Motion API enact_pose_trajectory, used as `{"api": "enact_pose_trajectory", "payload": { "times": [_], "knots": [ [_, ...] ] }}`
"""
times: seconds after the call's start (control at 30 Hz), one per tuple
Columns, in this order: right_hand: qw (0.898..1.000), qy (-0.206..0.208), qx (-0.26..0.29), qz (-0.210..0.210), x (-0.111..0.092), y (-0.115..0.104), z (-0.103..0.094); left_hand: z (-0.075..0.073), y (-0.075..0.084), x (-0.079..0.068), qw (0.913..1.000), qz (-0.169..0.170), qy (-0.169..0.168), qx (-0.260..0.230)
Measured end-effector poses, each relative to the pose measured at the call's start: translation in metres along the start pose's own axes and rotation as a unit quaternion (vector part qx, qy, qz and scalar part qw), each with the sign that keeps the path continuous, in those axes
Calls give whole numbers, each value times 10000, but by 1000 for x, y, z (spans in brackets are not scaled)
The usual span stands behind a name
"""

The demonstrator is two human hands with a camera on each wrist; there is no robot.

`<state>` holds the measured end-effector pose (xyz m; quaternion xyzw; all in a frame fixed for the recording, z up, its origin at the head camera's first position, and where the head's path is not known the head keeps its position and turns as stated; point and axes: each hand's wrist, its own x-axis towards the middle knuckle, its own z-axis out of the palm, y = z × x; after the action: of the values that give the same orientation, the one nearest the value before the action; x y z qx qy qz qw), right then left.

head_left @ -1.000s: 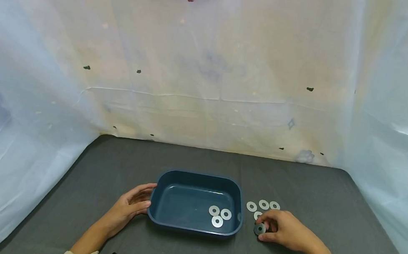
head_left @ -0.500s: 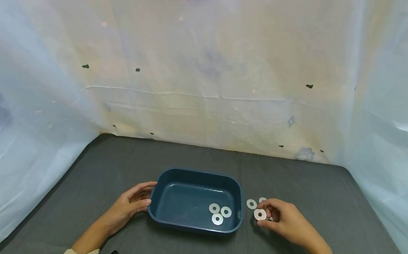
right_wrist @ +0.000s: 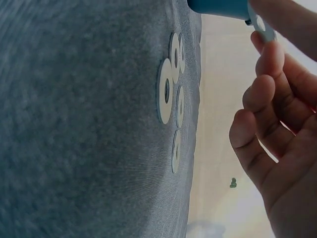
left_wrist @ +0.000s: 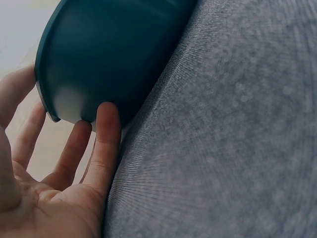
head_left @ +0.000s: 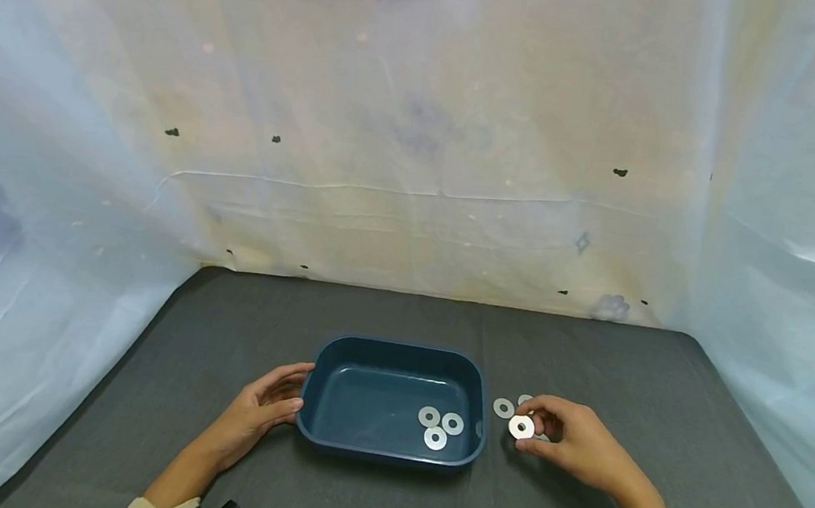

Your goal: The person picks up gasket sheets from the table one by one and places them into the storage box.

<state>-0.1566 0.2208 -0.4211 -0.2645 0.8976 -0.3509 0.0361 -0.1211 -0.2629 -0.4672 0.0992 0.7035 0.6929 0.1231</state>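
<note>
A blue rectangular bin (head_left: pixel 396 356) stands mid-table. At its left end my left hand (head_left: pixel 256 409) touches the wall and rim, fingers mostly straight. In the left wrist view, fingertips (left_wrist: pixel 108 116) rest against the bin's outer side. My right hand (head_left: pixel 575 442) pinches a flat metal washer (head_left: pixel 513 428) between thumb and fingers, just above the table to the right of the bin. The right wrist view shows this washer (right_wrist: pixel 269 32) at the fingertips. Inside the bin, toward its right end, lie 3 washers (head_left: pixel 445 423).
Several loose washers (right_wrist: pixel 162 101) lie on the grey cloth-covered table (head_left: pixel 379 506) right of the bin, partly hidden behind my right hand in the head view. One washer (head_left: pixel 496 407) lies close to the bin's right wall. A pale patterned curtain (head_left: pixel 422 122) encloses the table's back and sides.
My right hand has lifted a washer off the table, moved slightly away from me and turned the washer's bright face to the head camera. My left hand and the bin have stayed put.
</note>
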Motion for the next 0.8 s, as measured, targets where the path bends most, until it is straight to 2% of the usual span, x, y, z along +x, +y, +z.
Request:
{"api": "enact_pose_trajectory", "payload": {
  "times": [0.8],
  "knots": [
    [9995, 270, 137, 4, 0, -1, -2, 2, 3, 0, 10000, -30, 18, -32]
  ]
}}
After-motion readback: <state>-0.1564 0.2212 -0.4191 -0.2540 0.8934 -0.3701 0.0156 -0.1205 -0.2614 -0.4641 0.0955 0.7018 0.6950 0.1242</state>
